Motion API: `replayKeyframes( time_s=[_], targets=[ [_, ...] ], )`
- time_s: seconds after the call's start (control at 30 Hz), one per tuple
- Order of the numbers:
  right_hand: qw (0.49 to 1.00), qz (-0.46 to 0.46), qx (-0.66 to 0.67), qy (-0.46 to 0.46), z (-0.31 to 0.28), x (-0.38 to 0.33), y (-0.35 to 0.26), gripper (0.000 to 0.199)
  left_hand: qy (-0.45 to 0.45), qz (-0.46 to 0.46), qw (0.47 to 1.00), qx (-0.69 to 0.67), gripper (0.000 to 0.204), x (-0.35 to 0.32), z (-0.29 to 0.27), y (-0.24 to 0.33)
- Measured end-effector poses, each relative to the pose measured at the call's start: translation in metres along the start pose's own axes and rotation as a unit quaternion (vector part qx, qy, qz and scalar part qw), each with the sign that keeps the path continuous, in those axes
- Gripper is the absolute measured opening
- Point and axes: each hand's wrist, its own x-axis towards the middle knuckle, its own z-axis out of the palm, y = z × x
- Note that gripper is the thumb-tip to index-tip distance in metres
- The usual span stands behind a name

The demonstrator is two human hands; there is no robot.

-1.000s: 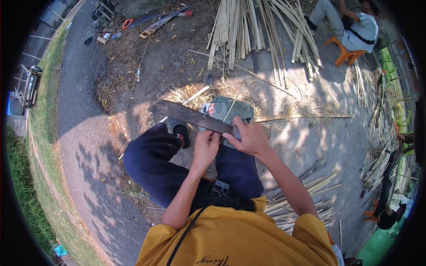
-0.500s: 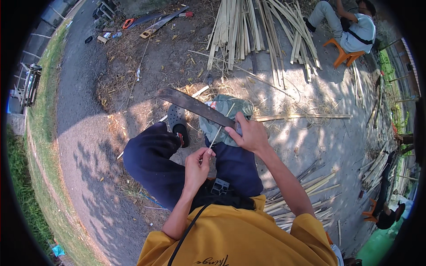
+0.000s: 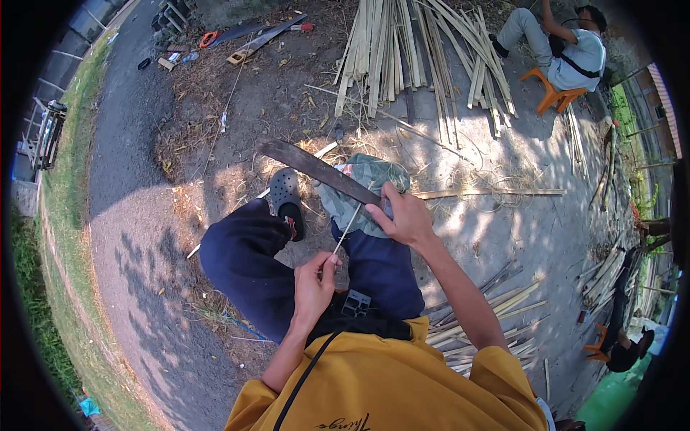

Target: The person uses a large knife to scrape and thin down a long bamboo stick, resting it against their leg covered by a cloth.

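Observation:
My right hand (image 3: 406, 219) is closed on a machete (image 3: 316, 169), whose long dark blade points to the far left over my lap. My left hand (image 3: 314, 289) pinches the near end of a thin pale bamboo strip (image 3: 348, 231). The strip slants up from my fingertips to the blade close beside my right hand, where its upper part passes against or under the blade; exact contact cannot be made out. Under the blade, a camouflage cloth (image 3: 336, 206) covers my right knee. The machete's handle is mostly hidden in my fist.
A big pile of split bamboo strips (image 3: 381, 65) lies ahead, and another bundle (image 3: 496, 316) lies by my right side. Handsaws (image 3: 262, 42) rest on the ground at the far left. A person (image 3: 568, 54) sits on an orange stool (image 3: 550, 92) at the far right.
My left hand has drawn back toward my body, pulling the strip along, so less of it shows beyond the blade. My right hand and the machete have barely moved.

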Motion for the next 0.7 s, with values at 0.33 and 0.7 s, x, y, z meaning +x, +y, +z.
replayKeyframes(
  time_s=[0.33, 0.7],
  targets=[
    [1.000, 0.003, -0.011, -0.006, -0.004, -0.003, -0.010, 0.047, 0.073, 0.051, 0.995, 0.048, 0.017, -0.018, -0.014, -0.004],
    [0.987, 0.032, 0.079, 0.139, 0.007, -0.025, 0.002, 0.041, 0.026, -0.013, 0.999, 0.042, 0.018, -0.027, -0.052, 0.020]
  ],
)
